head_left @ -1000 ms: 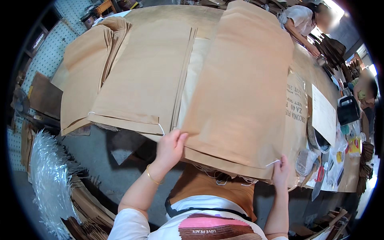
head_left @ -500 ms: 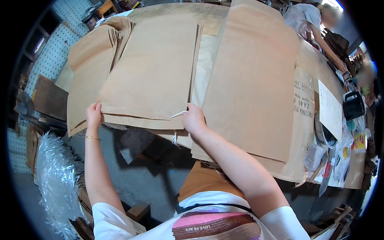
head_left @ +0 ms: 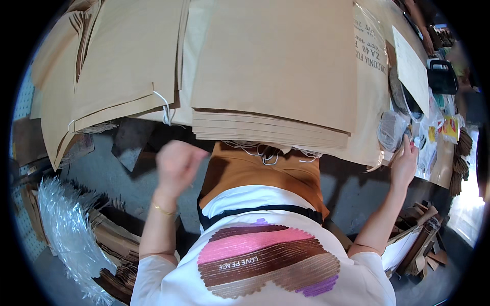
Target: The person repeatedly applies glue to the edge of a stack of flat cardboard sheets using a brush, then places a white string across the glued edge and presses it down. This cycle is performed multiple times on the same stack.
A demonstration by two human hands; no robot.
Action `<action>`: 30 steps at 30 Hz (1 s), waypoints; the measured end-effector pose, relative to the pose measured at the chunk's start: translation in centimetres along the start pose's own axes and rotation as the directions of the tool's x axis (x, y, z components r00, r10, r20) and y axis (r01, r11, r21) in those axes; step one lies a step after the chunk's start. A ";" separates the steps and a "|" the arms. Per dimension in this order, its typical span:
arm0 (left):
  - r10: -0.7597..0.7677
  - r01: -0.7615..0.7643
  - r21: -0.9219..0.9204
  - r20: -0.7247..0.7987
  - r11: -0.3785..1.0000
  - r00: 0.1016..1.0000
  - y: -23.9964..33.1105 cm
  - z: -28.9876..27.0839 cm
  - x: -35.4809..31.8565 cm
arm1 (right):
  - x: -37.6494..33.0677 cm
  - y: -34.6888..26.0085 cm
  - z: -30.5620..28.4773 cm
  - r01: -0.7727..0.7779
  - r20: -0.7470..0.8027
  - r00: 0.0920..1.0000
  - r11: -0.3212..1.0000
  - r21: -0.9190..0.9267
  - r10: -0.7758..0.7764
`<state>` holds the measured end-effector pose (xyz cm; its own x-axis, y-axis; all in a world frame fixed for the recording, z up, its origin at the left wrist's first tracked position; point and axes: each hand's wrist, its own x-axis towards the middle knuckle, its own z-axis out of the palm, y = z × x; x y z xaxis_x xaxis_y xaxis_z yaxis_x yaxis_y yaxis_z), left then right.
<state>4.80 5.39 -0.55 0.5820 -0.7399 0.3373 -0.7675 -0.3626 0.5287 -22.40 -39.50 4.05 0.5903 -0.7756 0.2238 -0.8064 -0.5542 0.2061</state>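
My left hand (head_left: 178, 168) is in the air just off the table's near edge, somewhat blurred, fingers curled in with nothing seen in them. Farther right, my right hand (head_left: 405, 162) has its fingers closed at the table edge, beside a clear plastic bag (head_left: 391, 131); what it grips is hidden. Straight ahead lies a broad stack of brown kraft paper (head_left: 275, 61), its near edges stepped in layers. A second kraft stack (head_left: 132, 46) is to its left, with white string (head_left: 166, 108) hanging at its near corner.
A white board (head_left: 410, 69), a black container (head_left: 442, 77) and small packets crowd the table's right side. Shredded clear plastic (head_left: 71, 234) is heaped at lower left. Paper scraps (head_left: 416, 234) stand at lower right. Part of another person's arm (head_left: 419, 25) shows at the upper right.
Both hands have let go of the left kraft stack. My left hand has drawn back from the table, and my right hand has moved far right to the tools. The view has shifted down and right.
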 end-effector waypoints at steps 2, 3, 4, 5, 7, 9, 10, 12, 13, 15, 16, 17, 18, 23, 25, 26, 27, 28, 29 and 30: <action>0.062 -0.075 0.045 0.244 0.996 0.968 1.5 4.4 -0.3 | -0.4 2.9 0.4 0.027 0.114 0.993 0.999 0.037 -0.031; 0.088 -0.124 0.081 0.351 0.989 0.932 1.3 6.2 -0.6 | -0.8 3.5 0.7 0.084 0.132 0.987 0.995 0.060 -0.092; 0.107 -0.149 0.070 0.416 0.986 0.903 1.2 7.4 -0.2 | -1.1 4.1 1.2 0.136 0.087 0.986 0.988 0.077 -0.142; 0.124 -0.172 0.059 0.475 0.983 0.871 1.3 8.5 0.2 | -1.2 4.5 1.8 0.189 0.036 0.981 0.978 0.091 -0.193; 0.095 -0.117 0.015 0.488 0.993 0.867 1.5 11.4 0.6 | -1.3 5.0 1.9 0.247 -0.098 0.968 0.951 0.184 -0.232; 0.030 -0.041 0.006 0.588 0.999 0.808 0.8 13.8 0.0 | -1.5 4.6 1.1 0.281 -0.255 0.947 0.891 0.356 -0.197; -0.018 0.005 0.021 0.671 1.000 0.741 0.1 15.0 -0.6 | -1.7 3.6 0.8 0.289 -0.354 0.931 0.772 0.566 -0.089; -0.098 0.068 0.070 0.717 0.995 0.690 1.1 15.1 0.1 | -2.8 1.8 -0.2 -0.004 -0.139 0.937 0.409 0.913 0.319; 0.051 -0.034 -0.046 0.435 0.998 0.899 1.3 14.8 -0.5 | -3.0 0.5 -1.1 -0.089 -0.051 0.909 0.314 0.945 0.413; 0.142 -0.076 -0.160 0.460 0.984 0.877 1.9 12.6 -0.1 | -3.9 -3.3 -2.9 0.001 -0.043 0.913 0.104 0.995 0.405; 0.017 0.106 -0.219 0.495 0.970 0.869 2.8 10.8 -0.2 | -4.3 -5.6 -3.9 -0.068 0.050 0.928 0.037 0.997 0.369; -0.097 0.286 -0.279 0.538 0.917 0.837 4.0 8.8 -0.3 | -4.7 -8.1 -4.9 -0.025 0.033 0.956 -0.030 0.999 0.293; -0.207 0.458 -0.317 0.587 0.831 0.782 4.5 6.8 -0.4 | -5.0 -10.7 -4.4 0.031 -0.016 0.956 -0.048 0.998 0.292; -0.366 0.217 0.403 0.342 0.889 0.866 2.3 -0.6 0.1 | -4.4 -23.2 -7.3 -0.176 0.134 0.970 -0.206 0.963 -0.202; -0.243 0.193 0.278 0.159 0.941 0.957 3.1 -1.2 1.5 | -3.8 -26.6 -6.4 -0.089 0.032 0.959 -0.194 0.977 -0.283; -0.191 0.148 0.282 0.135 0.948 0.972 3.6 -1.0 2.5 | -3.5 -28.1 -7.2 -0.117 0.054 0.954 -0.201 0.973 -0.294; -0.139 0.102 0.289 0.111 0.952 0.984 4.0 -0.7 3.5 | -3.1 -29.4 -8.1 -0.145 0.076 0.949 -0.210 0.967 -0.305; -0.123 0.084 0.279 0.124 0.956 0.985 3.9 0.0 4.5 | -2.7 -30.4 -7.7 -0.099 0.055 0.943 -0.119 0.988 -0.328; -0.103 0.063 0.270 0.136 0.961 0.985 3.6 0.8 5.6 | -2.3 -31.3 -7.0 -0.045 0.032 0.936 -0.031 0.998 -0.351; -0.079 0.037 0.260 0.151 0.965 0.985 3.3 1.4 6.2 | -2.1 -31.8 -6.5 0.009 0.013 0.929 0.056 0.998 -0.370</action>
<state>5.52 -1.21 2.14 0.5934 -0.7861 0.1733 -0.7888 -0.5249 0.3199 2.21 -18.25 3.17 0.8465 -0.5189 0.1192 -0.0760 -0.3394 -0.9376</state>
